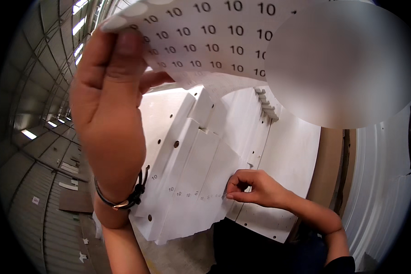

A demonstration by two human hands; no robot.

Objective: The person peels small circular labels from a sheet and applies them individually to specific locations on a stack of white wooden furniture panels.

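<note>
Raised close to the lens at upper left, the left hand (107,114) is pinching a sticker sheet (205,41) of small round numbered labels by its corner. Lower centre, the right hand (253,187), fingers pinched narrow, is pressing a label onto the stacked white panels (192,164). Several labels are already sitting in a row along the panel edges; many are remaining on the sheet.
</note>
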